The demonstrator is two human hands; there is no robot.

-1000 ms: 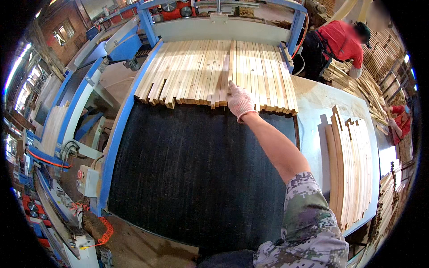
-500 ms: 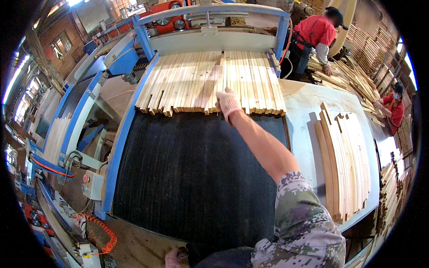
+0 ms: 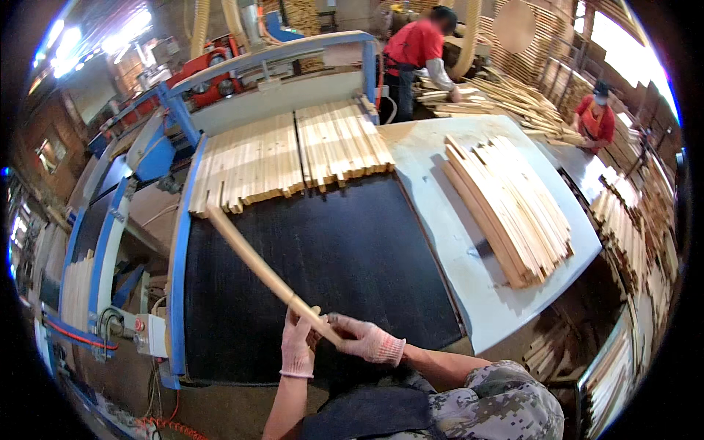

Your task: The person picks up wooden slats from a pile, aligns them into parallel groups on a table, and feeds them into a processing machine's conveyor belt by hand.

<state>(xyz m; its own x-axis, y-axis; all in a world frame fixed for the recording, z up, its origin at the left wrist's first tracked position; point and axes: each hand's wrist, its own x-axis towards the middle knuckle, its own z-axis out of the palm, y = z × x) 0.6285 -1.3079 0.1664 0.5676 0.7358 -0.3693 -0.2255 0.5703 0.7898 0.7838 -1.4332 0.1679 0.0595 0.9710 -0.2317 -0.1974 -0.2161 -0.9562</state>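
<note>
A long wooden strip (image 3: pixel 253 258) slants over the black conveyor belt (image 3: pixel 367 249), its far end close to the front edge of a row of strips. Both gloved hands grip its near end: my left hand (image 3: pixel 298 346) is closed around it from the left, and my right hand (image 3: pixel 364 339) holds the tip from the right. Ahead, the row of pale wooden strips (image 3: pixel 242 158) lies side by side on the belt under the blue machine frame (image 3: pixel 271 50). A narrow dark gap splits that row.
On the light side table (image 3: pixel 418 150) to the right lies a stack of strips (image 3: pixel 513 205). A control box with a red button (image 3: pixel 141 325) stands at the belt's left. Two people in red, one farther back (image 3: pixel 416 40) and one at right (image 3: pixel 598 121), are beside heaped wood.
My right hand has drawn back from the row with a strip taken out, leaving a gap. My left hand has come up onto the strip. The view has shifted rightward.
</note>
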